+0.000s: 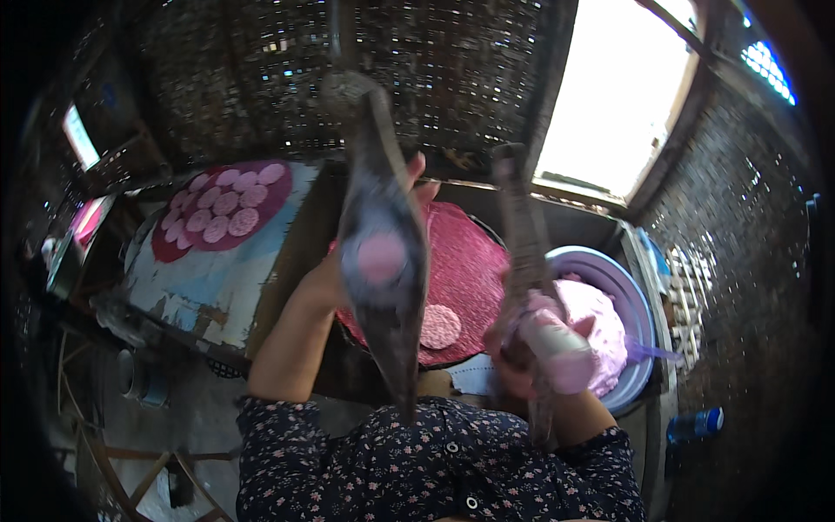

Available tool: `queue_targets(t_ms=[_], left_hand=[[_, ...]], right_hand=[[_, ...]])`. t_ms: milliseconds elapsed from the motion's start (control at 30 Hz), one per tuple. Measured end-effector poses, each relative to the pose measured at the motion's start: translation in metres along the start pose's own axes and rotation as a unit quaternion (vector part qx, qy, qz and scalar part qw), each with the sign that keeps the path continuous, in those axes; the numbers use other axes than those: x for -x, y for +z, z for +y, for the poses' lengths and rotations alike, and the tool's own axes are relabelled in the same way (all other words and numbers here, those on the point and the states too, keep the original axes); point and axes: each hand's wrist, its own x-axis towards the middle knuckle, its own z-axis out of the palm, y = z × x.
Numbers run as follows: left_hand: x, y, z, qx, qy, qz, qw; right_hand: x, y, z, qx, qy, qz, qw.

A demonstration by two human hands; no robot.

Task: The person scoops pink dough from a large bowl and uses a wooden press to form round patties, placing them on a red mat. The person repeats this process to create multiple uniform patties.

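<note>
My left hand (325, 280) is closed round a long, dark wooden press piece (380, 200), wide in the middle and pointed at its near end. A round opening in it shows pink dough (380, 257). In my right hand (515, 370) is a second wooden piece (525, 230) with a pale, dough-smeared cylinder (557, 342) sticking out. The two pieces are apart. Beneath them lies a round red mat (465, 257) bearing one pink lacy disc (440, 327) near its front edge. Right of it, a purple basin (642, 291) holds pink dough (598, 317).
At left, a worn blue-white tabletop (228, 277) carries a red mat (243, 233) with several pink discs. A purple handle (654, 351) juts over the basin's right rim. A blue bottle (696, 424) stands low at right. Woven walls and a bright window (613, 96) lie beyond.
</note>
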Motion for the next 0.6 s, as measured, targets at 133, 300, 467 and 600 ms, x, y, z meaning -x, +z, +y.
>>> queue_targets(t_ms=[133, 300, 467, 600], left_hand=[[0.054, -0.029, 0.032, -0.275, -0.021, -0.138, 0.951], [0.089, -0.034, 0.028, -0.481, -0.046, 0.015, 0.875], [0.071, -0.051, 0.018, -0.588, 0.075, 0.031, 0.805], [0.05, -0.06, 0.007, -0.519, 0.083, 0.073, 0.848]], right_hand=[[-0.025, 0.005, -0.015, 0.163, -0.001, 0.048, 0.985], [-0.072, 0.005, 0.005, 0.475, -0.017, 0.074, 0.877], [-0.107, 0.01, 0.007, 0.82, -0.056, -0.094, 0.561], [-0.117, 0.011, -0.001, 0.875, -0.105, -0.141, 0.45]])
